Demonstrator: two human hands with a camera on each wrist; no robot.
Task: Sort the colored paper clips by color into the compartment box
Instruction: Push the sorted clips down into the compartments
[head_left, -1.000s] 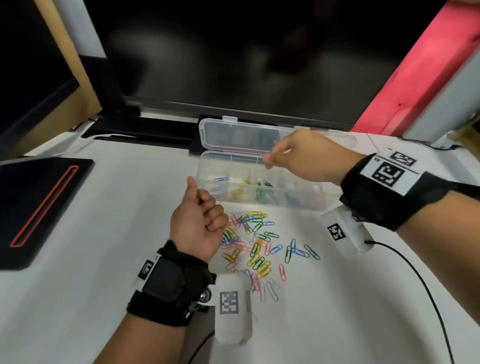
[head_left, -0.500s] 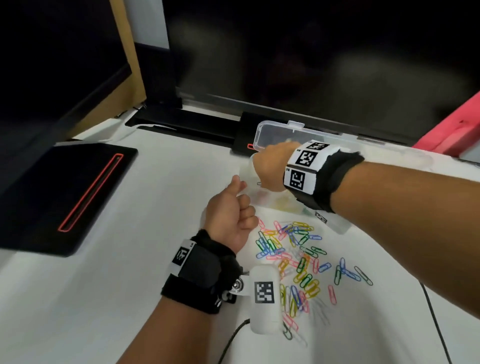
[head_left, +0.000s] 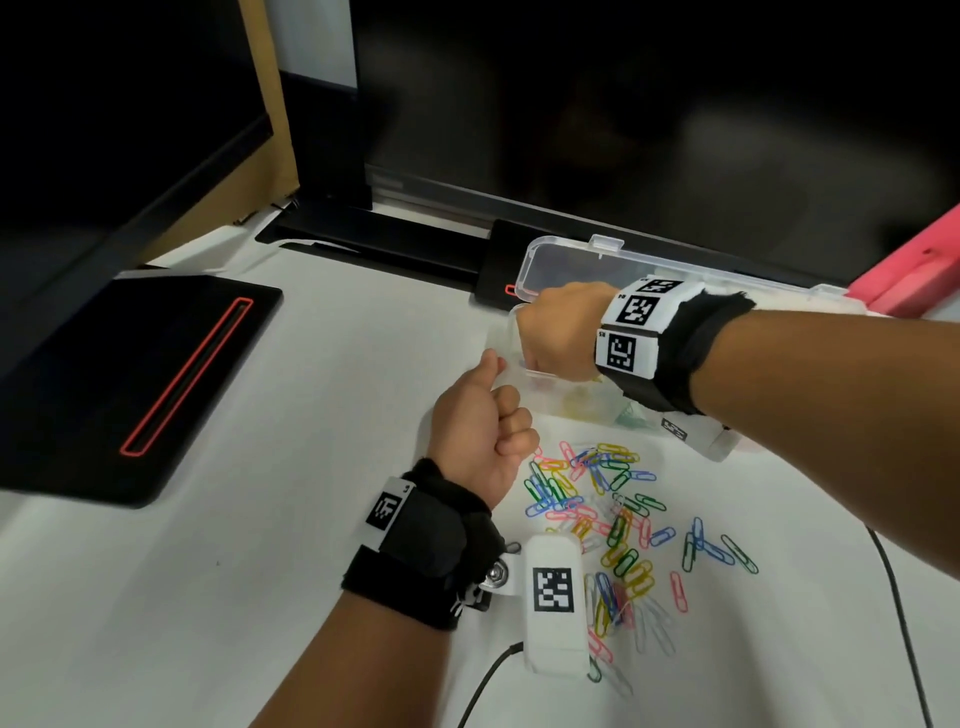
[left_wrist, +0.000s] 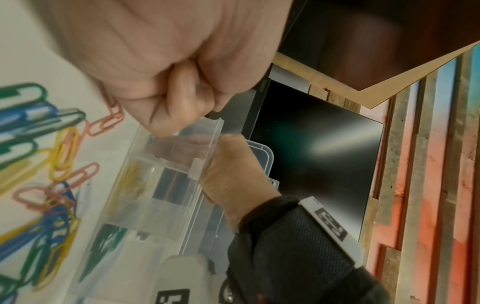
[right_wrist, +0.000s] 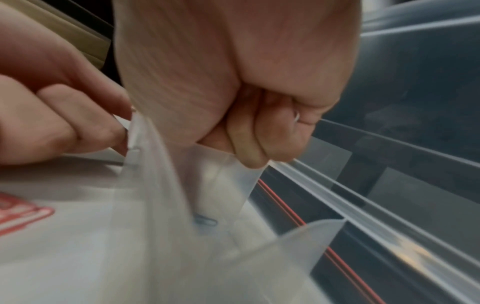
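Observation:
A clear compartment box (head_left: 508, 332) with its lid (head_left: 571, 265) open stands at the back of the white table. Loose colored paper clips (head_left: 597, 499) lie in a heap in front of it. My right hand (head_left: 556, 338) reaches down into the box's leftmost compartment. In the right wrist view its curled fingers (right_wrist: 259, 133) pinch a pale clip (right_wrist: 296, 117), of which only a small loop shows. Another pale clip (right_wrist: 205, 221) lies on that compartment's floor. My left hand (head_left: 480, 431) is a fist beside the box's left end, thumb against the wall (left_wrist: 161, 185); nothing shows in it.
A black pad with a red line (head_left: 135, 384) lies at the left. A dark monitor (head_left: 623, 130) and its base (head_left: 374, 239) stand behind the box. A pink-red object (head_left: 914, 275) is at the far right. A black cable (head_left: 904, 623) runs along the table's right side.
My right hand moved left from over the middle of the box to its leftmost compartment and dipped in. The left fist stayed beside the box.

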